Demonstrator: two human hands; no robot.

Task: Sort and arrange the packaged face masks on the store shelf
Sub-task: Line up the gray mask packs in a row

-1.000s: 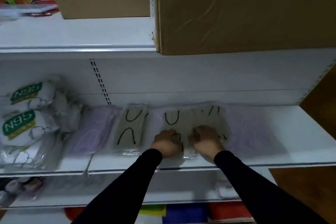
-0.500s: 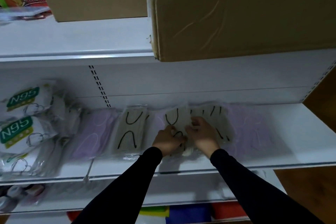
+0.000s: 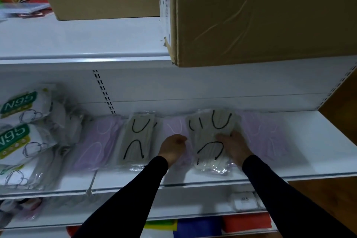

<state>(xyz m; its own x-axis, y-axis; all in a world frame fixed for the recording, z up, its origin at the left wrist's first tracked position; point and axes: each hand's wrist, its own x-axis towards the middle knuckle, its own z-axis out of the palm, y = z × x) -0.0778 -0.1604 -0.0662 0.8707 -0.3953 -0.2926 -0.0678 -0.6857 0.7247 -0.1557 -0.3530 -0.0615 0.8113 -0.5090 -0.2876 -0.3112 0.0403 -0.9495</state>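
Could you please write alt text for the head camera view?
Two hands work on a white shelf: the right hand rests on a grey mask pack, the left hand on a lilac pack. N95 packs lie far left.

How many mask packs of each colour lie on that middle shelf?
Lilac packs: 3, at and.
Beige packs with black loops: 2, at and.
White N95 packs with green labels: at least 3, at and.
Total: at least 8.
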